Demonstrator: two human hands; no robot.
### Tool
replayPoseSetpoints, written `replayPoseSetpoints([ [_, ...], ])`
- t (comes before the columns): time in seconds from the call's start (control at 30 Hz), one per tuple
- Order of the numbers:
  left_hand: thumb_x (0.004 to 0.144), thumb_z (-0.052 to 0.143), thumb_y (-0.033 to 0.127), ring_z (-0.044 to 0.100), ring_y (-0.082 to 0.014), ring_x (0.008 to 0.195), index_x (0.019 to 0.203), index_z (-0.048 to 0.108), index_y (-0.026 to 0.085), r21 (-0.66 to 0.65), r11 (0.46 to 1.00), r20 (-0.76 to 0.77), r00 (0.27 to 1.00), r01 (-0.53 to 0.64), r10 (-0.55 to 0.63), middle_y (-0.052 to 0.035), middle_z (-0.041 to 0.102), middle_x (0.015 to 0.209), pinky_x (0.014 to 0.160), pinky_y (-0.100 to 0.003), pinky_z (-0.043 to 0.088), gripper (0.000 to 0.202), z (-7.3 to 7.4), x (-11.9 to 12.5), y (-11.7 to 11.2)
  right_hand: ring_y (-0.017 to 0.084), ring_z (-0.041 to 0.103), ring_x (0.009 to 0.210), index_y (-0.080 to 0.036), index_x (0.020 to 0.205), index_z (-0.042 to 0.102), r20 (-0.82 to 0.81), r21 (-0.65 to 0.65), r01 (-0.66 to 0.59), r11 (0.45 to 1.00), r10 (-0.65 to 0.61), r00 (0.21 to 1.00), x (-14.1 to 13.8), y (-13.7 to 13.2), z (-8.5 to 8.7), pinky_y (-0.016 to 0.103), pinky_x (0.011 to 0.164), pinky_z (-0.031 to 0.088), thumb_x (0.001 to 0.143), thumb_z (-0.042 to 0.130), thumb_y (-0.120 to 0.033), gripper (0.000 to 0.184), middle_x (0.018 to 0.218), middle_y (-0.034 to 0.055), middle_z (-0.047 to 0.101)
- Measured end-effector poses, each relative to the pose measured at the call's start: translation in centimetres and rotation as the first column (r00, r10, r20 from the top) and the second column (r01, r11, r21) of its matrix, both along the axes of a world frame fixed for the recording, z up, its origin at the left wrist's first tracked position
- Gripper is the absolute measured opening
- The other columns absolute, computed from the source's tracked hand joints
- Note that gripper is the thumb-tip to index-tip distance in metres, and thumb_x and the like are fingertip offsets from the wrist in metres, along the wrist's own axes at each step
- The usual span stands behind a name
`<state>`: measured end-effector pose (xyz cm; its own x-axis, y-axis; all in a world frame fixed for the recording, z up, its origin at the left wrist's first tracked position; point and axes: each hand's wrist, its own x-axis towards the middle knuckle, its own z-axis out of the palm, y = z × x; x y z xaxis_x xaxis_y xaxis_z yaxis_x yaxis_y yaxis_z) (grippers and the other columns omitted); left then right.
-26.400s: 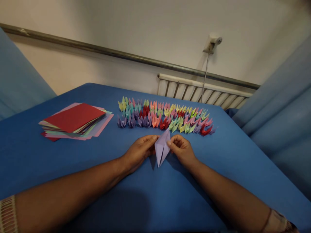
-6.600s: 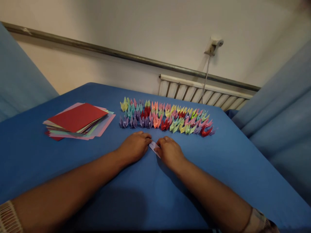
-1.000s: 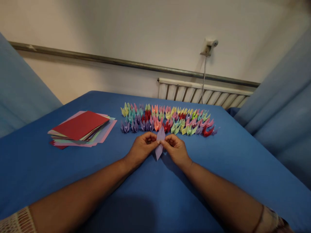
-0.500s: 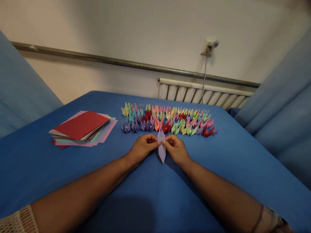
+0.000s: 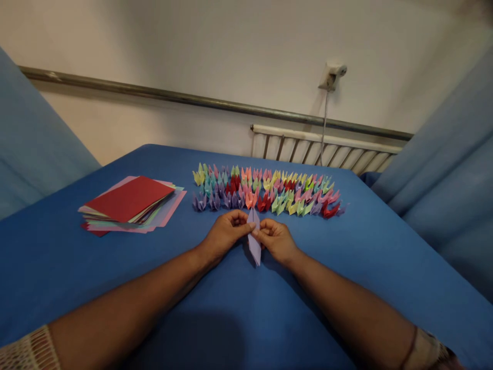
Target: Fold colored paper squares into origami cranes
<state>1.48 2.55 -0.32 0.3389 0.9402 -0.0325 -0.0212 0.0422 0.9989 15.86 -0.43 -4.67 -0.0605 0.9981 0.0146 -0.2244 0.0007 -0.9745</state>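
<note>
A narrow, pointed piece of folded lilac paper [image 5: 254, 245] stands upright between both hands just above the blue table [image 5: 246, 318]. My left hand [image 5: 225, 234] pinches its upper left edge with closed fingers. My right hand [image 5: 276, 240] pinches it from the right, fingers curled. Just behind the hands, several rows of small folded paper cranes [image 5: 265, 191] in many colours stand on the table.
A fanned stack of coloured paper sheets [image 5: 131, 204] with a red sheet on top lies at the left. Blue fabric rises at both sides. Beyond the table's far edge are a white railing [image 5: 323, 146], a wall rail and a wall socket with a cord.
Over the last second the folded paper has tilted from leaning to nearly upright and dropped slightly; my right hand's fingers have closed in nearer its middle. Earlier the paper was wider, then pressed flat.
</note>
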Motion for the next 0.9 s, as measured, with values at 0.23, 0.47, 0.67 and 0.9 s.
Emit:
replayPoseSetpoints([
  [0.23,0.062,0.079,0.038,0.049,-0.0103,0.059,0.061,0.062,0.015,0.085,0.996,-0.031,0.999,-0.025,0.028,0.0025,0.056,0.061,0.058,-0.023,0.04,0.029,0.4,-0.3,0.2,0.006,0.037,0.043,-0.02,0.064,0.053,0.024,0.004,-0.081,0.997,0.081,0.996,-0.2,-0.4,-0.2,0.021,0.045,0.029,0.063,0.078,-0.049,0.039,0.049,-0.0085,0.049],
  [0.47,0.07,0.076,0.043,0.055,-0.0113,0.064,0.079,0.068,0.015,0.005,0.994,0.085,0.991,-0.108,0.108,-0.0011,0.063,0.073,0.063,-0.024,0.044,0.03,0.2,-0.7,1.1,0.006,0.037,0.041,-0.02,0.063,0.053,0.017,-0.019,-0.064,0.998,0.064,0.998,-0.2,-0.3,0.1,0.021,0.043,0.028,0.06,0.08,-0.048,0.039,0.047,-0.0086,0.049],
  [0.67,0.064,0.081,0.037,0.058,-0.0122,0.067,0.081,0.066,0.014,-0.014,0.998,0.011,0.998,0.062,-0.062,0.0002,0.064,0.074,0.066,-0.025,0.046,0.032,-0.8,0.0,0.3,0.008,0.043,0.048,-0.018,0.06,0.056,0.004,0.043,0.165,0.985,-0.165,0.986,0.6,0.6,0.3,0.023,0.049,0.034,0.059,0.08,-0.046,0.037,0.051,-0.0057,0.053],
  [0.9,0.068,0.074,0.033,0.054,-0.0106,0.061,0.069,0.059,0.015,0.053,0.998,-0.072,0.997,-0.02,0.024,0.0028,0.058,0.064,0.061,-0.024,0.044,0.025,-0.8,-0.2,0.7,0.009,0.046,0.051,-0.017,0.063,0.062,0.05,0.068,0.168,0.983,-0.171,0.984,0.8,0.7,0.3,0.023,0.052,0.036,0.068,0.072,-0.048,0.033,0.053,-0.0036,0.055],
])
